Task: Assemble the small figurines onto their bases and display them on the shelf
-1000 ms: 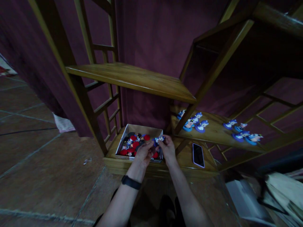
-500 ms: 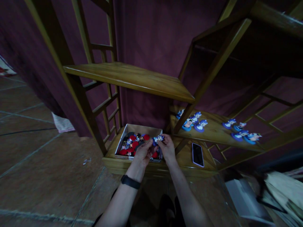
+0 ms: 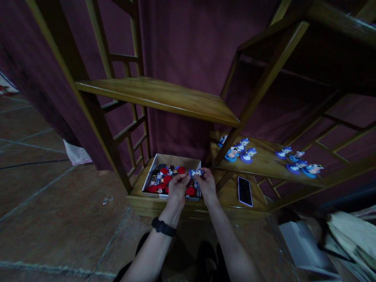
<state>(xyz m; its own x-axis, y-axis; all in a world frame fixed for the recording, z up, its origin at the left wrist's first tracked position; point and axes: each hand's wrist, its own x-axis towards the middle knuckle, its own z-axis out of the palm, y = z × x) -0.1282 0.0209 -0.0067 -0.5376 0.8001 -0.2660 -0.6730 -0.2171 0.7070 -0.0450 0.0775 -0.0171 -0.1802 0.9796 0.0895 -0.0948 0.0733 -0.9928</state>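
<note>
A small blue-and-white figurine (image 3: 196, 172) is tilted on its side between my two hands, over the right part of a cardboard box (image 3: 179, 159). My left hand (image 3: 178, 185) pinches its base end, and my right hand (image 3: 207, 183) grips the other end with thumb and fingers. Inside the box lie several more figurines with red, black and blue parts, jumbled together; my left hand hides some of them. Several similar figurines (image 3: 247, 156) stand upright on the shelf to the right, on blue or purple round bases.
The box stands on the low wooden ledge (image 3: 226, 199) of a shelf unit, with a phone (image 3: 244, 191) to its right. Above the box juts a wooden shelf board (image 3: 158, 96). A slanted post (image 3: 261, 90) rises at the right. A grey box (image 3: 305, 246) lies on the floor.
The figurine has turned to lie more level between my hands. My left hand has shifted slightly, uncovering a red piece in the box. The shelf figurines and phone stay in place.
</note>
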